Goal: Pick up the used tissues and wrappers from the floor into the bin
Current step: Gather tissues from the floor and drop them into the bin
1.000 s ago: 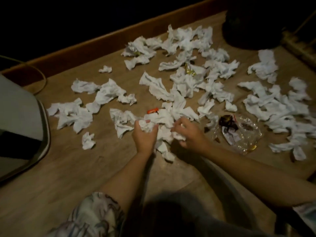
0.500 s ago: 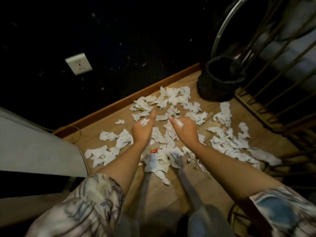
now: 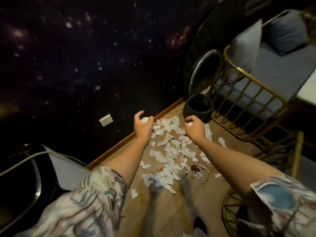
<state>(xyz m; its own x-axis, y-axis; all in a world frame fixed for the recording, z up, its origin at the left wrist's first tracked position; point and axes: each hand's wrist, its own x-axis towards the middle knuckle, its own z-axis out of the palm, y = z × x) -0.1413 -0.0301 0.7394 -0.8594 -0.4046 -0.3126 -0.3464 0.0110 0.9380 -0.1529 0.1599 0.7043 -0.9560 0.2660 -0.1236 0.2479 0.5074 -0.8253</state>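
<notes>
Several crumpled white tissues point(image 3: 172, 151) lie scattered over the wooden floor point(image 3: 171, 211). A clear wrapper point(image 3: 199, 171) with dark scraps lies at the right of the pile, and a small orange wrapper point(image 3: 160, 170) sits near its left. My left hand point(image 3: 143, 126) is raised above the floor, curled around a tissue wad point(image 3: 145, 119). My right hand point(image 3: 195, 127) is also raised, closed on a small tissue piece point(image 3: 190, 124), just in front of the black bin point(image 3: 199, 107). The bin stands upright at the far end of the pile.
A dark starry wall with a white socket point(image 3: 106, 120) and a wooden skirting board point(image 3: 126, 139) bounds the floor on the left. A gold-framed seat point(image 3: 253, 93) with grey cushions stands right of the bin. A dark chair point(image 3: 25, 177) is at the lower left.
Both hands rose from the tissue pile, each carrying tissue, and moved toward the bin. The view tilted up, revealing the bin, wall and seat.
</notes>
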